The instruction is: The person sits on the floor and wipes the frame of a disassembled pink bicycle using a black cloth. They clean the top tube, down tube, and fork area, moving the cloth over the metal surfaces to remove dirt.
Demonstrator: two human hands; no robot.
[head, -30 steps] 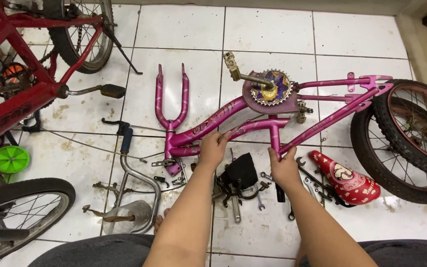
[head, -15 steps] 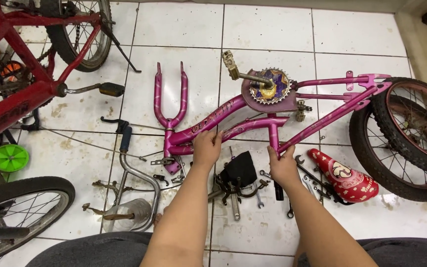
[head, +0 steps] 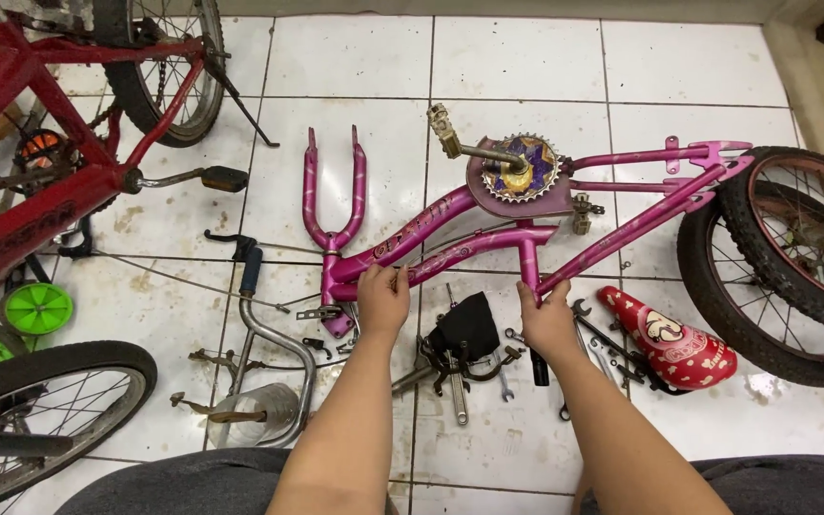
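A pink child's bicycle frame (head: 450,224) lies flat on the white tiled floor, its fork (head: 334,191) pointing away from me. A toothed chainring with crank and pedal (head: 517,167) sits on the frame's middle. My left hand (head: 383,296) grips the lower tube close to the head tube. My right hand (head: 545,315) holds the frame where the seat tube meets the lower tubes. Between my hands lie a black part and several wrenches (head: 469,348).
A red bicycle (head: 40,181) stands at the left. Two black tyres on wheels (head: 784,257) lie at the right, next to a red saddle (head: 669,339). A chrome handlebar (head: 264,372), green training wheels (head: 35,310) and another wheel (head: 30,410) lie at the lower left.
Both hands kept their hold on the frame. The frame and hands shifted slightly toward me and to the left.
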